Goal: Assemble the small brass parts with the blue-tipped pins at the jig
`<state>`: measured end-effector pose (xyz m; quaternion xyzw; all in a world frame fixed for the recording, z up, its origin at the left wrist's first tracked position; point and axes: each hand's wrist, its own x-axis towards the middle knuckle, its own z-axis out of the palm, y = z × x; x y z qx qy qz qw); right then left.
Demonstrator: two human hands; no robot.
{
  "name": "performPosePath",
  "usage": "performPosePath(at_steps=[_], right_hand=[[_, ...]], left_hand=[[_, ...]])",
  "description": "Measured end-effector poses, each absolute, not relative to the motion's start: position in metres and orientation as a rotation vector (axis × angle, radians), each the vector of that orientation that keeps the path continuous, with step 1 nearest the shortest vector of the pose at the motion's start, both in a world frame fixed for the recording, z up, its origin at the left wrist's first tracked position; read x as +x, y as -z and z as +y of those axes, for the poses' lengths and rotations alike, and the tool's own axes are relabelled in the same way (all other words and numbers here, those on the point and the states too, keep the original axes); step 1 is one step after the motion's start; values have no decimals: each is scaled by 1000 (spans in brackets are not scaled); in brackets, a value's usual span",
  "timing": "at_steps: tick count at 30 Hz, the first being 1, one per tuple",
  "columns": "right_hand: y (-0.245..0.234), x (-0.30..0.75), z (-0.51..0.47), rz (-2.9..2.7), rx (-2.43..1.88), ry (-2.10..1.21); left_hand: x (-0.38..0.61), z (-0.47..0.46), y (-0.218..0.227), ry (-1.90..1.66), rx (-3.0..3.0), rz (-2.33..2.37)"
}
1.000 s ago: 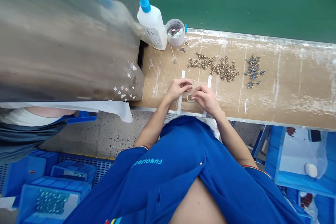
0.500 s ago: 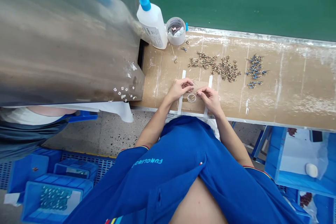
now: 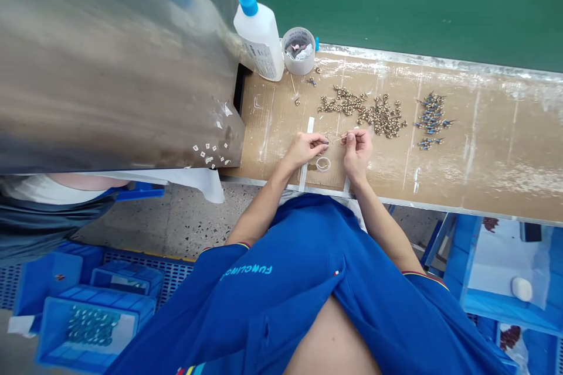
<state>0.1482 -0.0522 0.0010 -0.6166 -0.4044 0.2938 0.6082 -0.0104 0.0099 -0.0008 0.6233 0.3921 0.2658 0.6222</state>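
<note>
My left hand [image 3: 303,150] is closed in a pinch on a small metal piece [image 3: 328,139], mostly hidden by the fingertips. My right hand [image 3: 358,151] holds a thin wooden stick like a toothpick [image 3: 339,139], its tip pointing left, close to the piece. Below and between the hands lies a small round clear dish [image 3: 323,164], on cardboard between two white tape strips. Beyond my right hand spreads a heap of small gold-coloured metal pieces [image 3: 383,118]. Farther right is a smaller group of similar pieces with blue parts [image 3: 431,112].
A white bottle with a blue nozzle [image 3: 261,41] stands at the back left, beside a round tub [image 3: 299,64]. A large metal panel [image 3: 109,70] borders the left side. Blue crates [image 3: 94,328] sit low on both sides. Another person's arm shows at far left.
My right hand has lifted the stick from the clear dish and brought it up and away to the metal piece. My left hand stays nearly in place.
</note>
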Motion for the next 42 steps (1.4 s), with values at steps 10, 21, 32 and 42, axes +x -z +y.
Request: performPosePath(at_steps=[10, 21, 32, 42], right_hand=[[2, 146, -52, -977, -1395, -646], [6, 147, -52, -1074, -1419, -634], [6, 148, -56, -1233, -1408, -503], [-3, 149, -56, -1387, -1402, -412]], left_hand=[[-8, 11, 0, -630, 1711, 930], [-7, 11, -1, -636, 1726, 910], [-9, 12, -3, -626, 1628, 862], [-12, 13, -5, -613, 1545, 794]])
